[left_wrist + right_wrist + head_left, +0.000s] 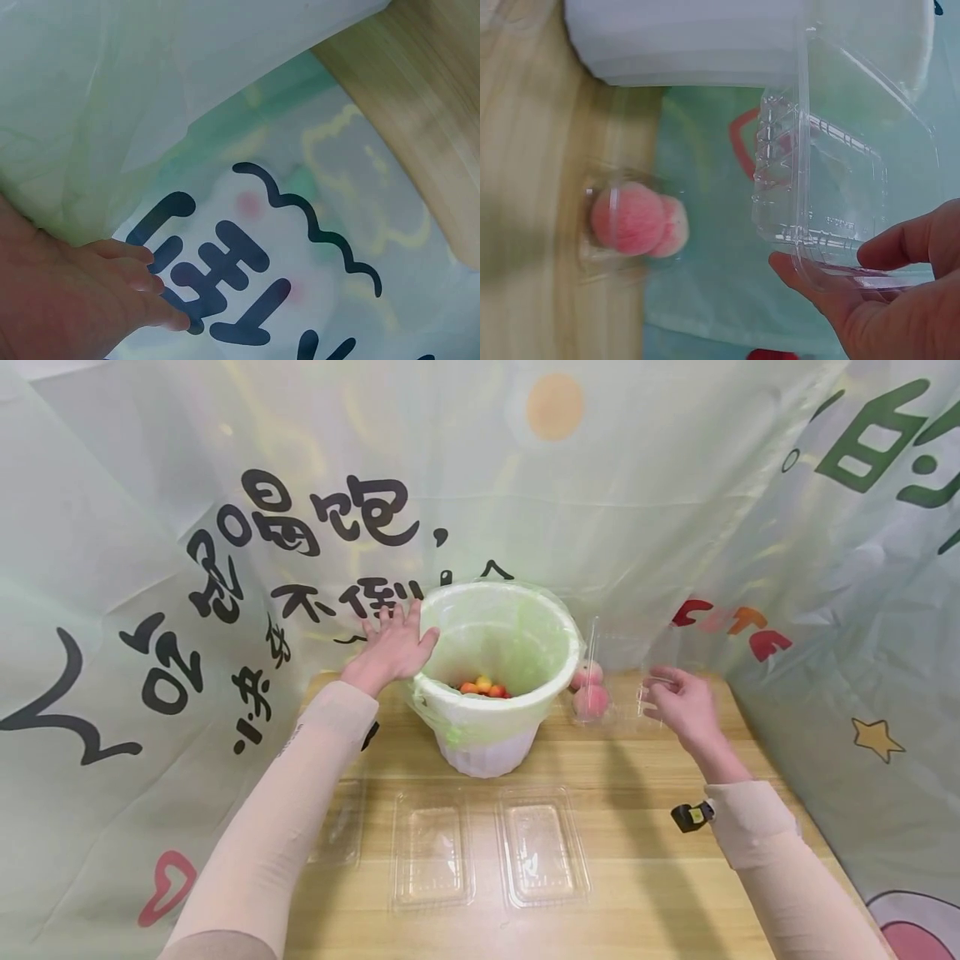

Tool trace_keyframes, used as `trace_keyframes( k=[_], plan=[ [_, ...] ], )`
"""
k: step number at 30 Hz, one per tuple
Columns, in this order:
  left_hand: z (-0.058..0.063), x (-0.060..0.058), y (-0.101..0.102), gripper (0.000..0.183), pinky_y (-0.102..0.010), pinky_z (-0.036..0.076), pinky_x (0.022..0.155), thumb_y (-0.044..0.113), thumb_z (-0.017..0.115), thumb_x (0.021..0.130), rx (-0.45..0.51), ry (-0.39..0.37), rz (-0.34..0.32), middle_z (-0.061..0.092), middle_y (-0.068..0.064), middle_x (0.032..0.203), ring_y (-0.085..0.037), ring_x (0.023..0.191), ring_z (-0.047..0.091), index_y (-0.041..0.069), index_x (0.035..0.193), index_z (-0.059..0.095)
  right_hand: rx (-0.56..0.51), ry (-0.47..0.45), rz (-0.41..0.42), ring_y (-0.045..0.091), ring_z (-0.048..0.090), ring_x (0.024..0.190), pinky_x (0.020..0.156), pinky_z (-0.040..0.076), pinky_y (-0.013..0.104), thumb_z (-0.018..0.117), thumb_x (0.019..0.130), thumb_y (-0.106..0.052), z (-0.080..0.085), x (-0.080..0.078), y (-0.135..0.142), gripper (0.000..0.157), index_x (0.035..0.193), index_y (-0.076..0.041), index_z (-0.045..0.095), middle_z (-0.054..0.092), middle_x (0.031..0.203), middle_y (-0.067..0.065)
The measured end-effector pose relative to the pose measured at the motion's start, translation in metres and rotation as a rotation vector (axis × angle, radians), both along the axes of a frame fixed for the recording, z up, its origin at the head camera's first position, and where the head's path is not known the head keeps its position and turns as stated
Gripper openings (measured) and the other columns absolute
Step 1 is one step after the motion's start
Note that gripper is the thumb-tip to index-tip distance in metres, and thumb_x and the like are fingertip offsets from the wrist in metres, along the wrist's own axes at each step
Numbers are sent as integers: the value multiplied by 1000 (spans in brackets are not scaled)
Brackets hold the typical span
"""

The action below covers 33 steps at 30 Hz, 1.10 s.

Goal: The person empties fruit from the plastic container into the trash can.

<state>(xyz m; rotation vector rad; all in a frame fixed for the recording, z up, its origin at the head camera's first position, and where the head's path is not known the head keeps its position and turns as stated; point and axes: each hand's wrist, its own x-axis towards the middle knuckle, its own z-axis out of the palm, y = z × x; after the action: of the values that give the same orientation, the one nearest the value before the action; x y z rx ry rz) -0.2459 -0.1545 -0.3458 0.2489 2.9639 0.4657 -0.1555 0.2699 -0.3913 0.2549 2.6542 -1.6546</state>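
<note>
A white bin (491, 756) lined with a thin green plastic bag stands on the table, with several small orange, yellow and red fruits (483, 687) down inside. My left hand (393, 647) is at the bin's left rim, fingers extended and spread; the left wrist view shows the hand (82, 292) against the green bag. Right of the bin, my right hand (684, 702) pinches the edge of a clear plastic clamshell box (776, 217) between thumb and fingers. Beyond that box, two pink peaches (630, 219) sit in another clear container on the table.
Two clear plastic trays (432, 860) (545, 852) lie side by side on the wooden table (615, 893) in front of the bin. Another clear tray (341, 827) is partly hidden by my left sleeve. A printed cloth (480, 468) surrounds the table.
</note>
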Motion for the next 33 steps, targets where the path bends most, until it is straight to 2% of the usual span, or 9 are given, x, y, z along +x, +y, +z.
trace_keyframes(
  k=[1, 4, 7, 8, 14, 18, 27, 33],
  plan=[
    [0, 0, 0, 78, -75, -7, 125, 52, 25, 111, 2, -1, 0, 3, -31, 174, -53, 161, -3, 7, 170, 3, 3, -5, 2, -4, 67, 92, 84, 63, 23, 41, 107, -16, -4, 2, 1, 54, 156, 6, 43, 56, 149, 33],
    [0, 0, 1, 78, -75, -7, 125, 52, 26, 111, 7, -5, -2, 2, -30, 175, -53, 161, -4, 7, 170, 2, 4, -23, 13, 16, 74, 106, 86, 63, 24, 41, 108, -17, -14, 7, 5, 54, 156, 8, 43, 55, 148, 35],
    [-1, -1, 0, 78, -75, -7, 125, 52, 25, 111, 2, -6, -2, 2, -30, 175, -53, 161, -4, 7, 170, 1, 16, -43, 32, 39, 65, 128, 88, 62, 25, 41, 110, -18, -23, 13, 9, 54, 156, 9, 41, 54, 149, 36],
    [-1, -1, 0, 78, -75, -7, 125, 52, 25, 111, 1, -4, -1, 2, -30, 175, -53, 161, -4, 7, 170, 2, 18, -52, 38, 42, 64, 129, 89, 62, 27, 41, 110, -18, -25, 15, 10, 54, 156, 10, 41, 54, 149, 37],
    [-2, -1, 0, 78, -75, -7, 125, 52, 25, 111, 1, 4, -5, 3, -31, 174, -53, 161, -3, 7, 170, 2, 23, -100, 55, 42, 66, 126, 92, 63, 33, 43, 110, -16, -42, 25, 16, 54, 154, 14, 39, 52, 148, 40],
    [-2, -1, -1, 77, -75, -6, 125, 51, 25, 111, 0, 5, -2, 3, -31, 174, -53, 161, -3, 6, 170, 3, 21, -134, 64, 48, 65, 127, 91, 63, 36, 46, 109, -16, -55, 32, 18, 53, 152, 16, 41, 52, 147, 41],
    [-2, -1, -1, 78, -76, -2, 125, 52, 25, 111, -3, 9, -3, 4, -31, 174, -53, 161, -2, 7, 170, 2, 4, -193, 103, 53, 64, 126, 93, 62, 45, 43, 107, -9, -79, 46, 21, 51, 149, 20, 41, 50, 146, 44],
    [-2, -1, -1, 78, -75, -7, 125, 51, 25, 111, 10, 2, -5, 3, -31, 174, -53, 161, -4, 6, 170, 2, 3, -247, 99, 42, 74, 112, 91, 64, 45, 50, 106, -10, -96, 56, 25, 51, 147, 20, 43, 55, 141, 43]
  ],
)
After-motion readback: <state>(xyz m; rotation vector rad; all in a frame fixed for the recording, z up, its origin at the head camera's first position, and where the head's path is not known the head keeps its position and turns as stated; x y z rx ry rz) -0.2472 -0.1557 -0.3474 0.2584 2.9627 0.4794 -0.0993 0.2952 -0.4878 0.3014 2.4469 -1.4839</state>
